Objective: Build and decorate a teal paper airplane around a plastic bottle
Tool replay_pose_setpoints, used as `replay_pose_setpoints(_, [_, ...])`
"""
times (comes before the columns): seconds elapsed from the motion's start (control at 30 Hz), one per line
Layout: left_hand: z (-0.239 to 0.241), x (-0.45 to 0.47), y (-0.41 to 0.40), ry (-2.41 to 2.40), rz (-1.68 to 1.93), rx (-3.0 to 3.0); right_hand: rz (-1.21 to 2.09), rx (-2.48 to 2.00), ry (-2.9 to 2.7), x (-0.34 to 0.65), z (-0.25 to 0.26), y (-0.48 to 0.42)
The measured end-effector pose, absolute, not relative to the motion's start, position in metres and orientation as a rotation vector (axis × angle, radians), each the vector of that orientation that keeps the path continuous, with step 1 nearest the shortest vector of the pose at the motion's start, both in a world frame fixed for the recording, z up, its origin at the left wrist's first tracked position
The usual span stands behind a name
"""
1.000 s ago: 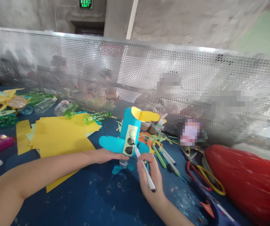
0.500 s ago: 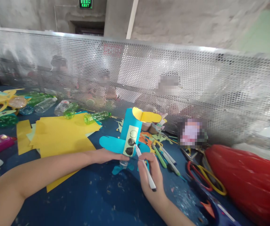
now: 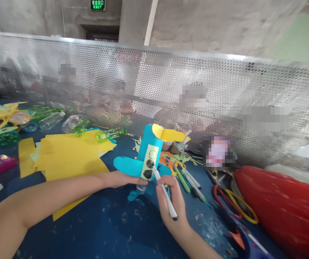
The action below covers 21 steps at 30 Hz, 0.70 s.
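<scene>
A paper plane built on a bottle (image 3: 149, 151) stands tail-up on the blue table, with a blue body, blue wings, a yellow tail fin and a pale strip of drawn windows. My left hand (image 3: 122, 178) grips it low down, under the wing. My right hand (image 3: 170, 205) pinches a white marker (image 3: 165, 194). The marker's tip touches the middle window on the strip.
Yellow paper sheets (image 3: 68, 154) and plastic bottles (image 3: 111, 133) lie to the left, with other bottle planes (image 3: 0, 122) at the far left. Pens (image 3: 189, 180), scissors (image 3: 235, 201) and a red bag (image 3: 284, 208) sit to the right. A perforated metal screen (image 3: 154, 90) closes the table's far side.
The marker tip has shifted a little on the window strip, and the plane has tilted slightly. Both hands stay where they were.
</scene>
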<state>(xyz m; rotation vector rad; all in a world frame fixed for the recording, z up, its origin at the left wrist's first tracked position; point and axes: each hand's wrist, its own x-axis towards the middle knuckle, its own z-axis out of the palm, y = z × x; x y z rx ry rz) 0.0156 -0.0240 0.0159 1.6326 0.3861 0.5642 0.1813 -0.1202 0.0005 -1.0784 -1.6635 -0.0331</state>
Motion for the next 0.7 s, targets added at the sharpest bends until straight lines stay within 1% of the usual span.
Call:
replay_pose_setpoints(0.3, [0.0136, 0.0149, -0.0227, 0.436, 0.556, 1.631, -0.033, -1.054, -1.681, 0.1825, -0.0006, -0.1188])
replay_pose_setpoints(0.5, [0.0144, 0.0147, -0.0228, 0.382, 0.570, 1.639, -0.041, -1.034, -1.683, 0.1827, -0.0007, -0.1189])
replay_pose_setpoints(0.7, [0.0147, 0.0120, -0.0234, 0.504, 0.509, 1.646, -0.049, -0.975, -1.741, 0.1820, -0.0003, -0.1192])
